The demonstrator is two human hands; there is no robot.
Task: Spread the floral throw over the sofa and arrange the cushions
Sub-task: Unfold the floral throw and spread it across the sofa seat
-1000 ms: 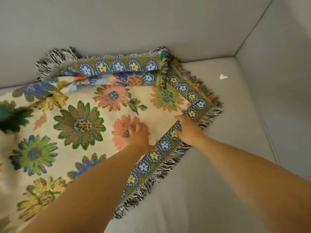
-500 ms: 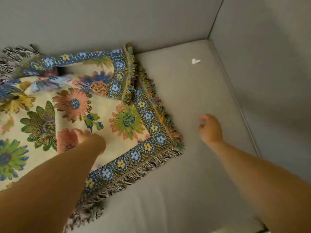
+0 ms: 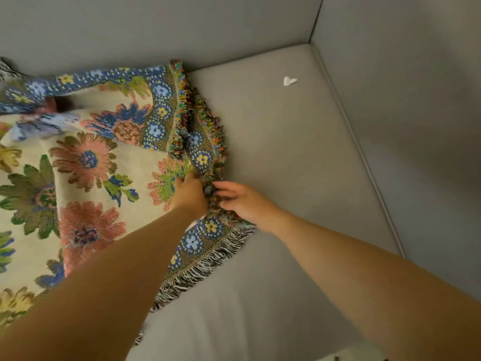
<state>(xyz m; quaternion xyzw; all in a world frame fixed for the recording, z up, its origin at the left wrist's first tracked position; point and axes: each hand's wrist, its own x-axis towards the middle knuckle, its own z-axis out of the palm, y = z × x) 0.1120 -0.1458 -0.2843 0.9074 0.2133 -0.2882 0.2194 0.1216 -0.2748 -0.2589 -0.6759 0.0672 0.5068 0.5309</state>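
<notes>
On the grey sofa seat (image 3: 286,142), the floral throw (image 3: 86,162) lies bunched leftward. Left hand (image 3: 190,195) clamps its fringed edge; right hand (image 3: 243,201), fingers loosely spread, touches the fringe, probably to draw it toward the bare corner.

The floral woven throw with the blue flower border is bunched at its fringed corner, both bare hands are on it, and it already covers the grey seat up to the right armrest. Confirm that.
Not quite. The head view shows the floral woven throw bunched at its corner under the left hand and right hand, but it stops short: bare grey seat lies between it and the right armrest.
</notes>
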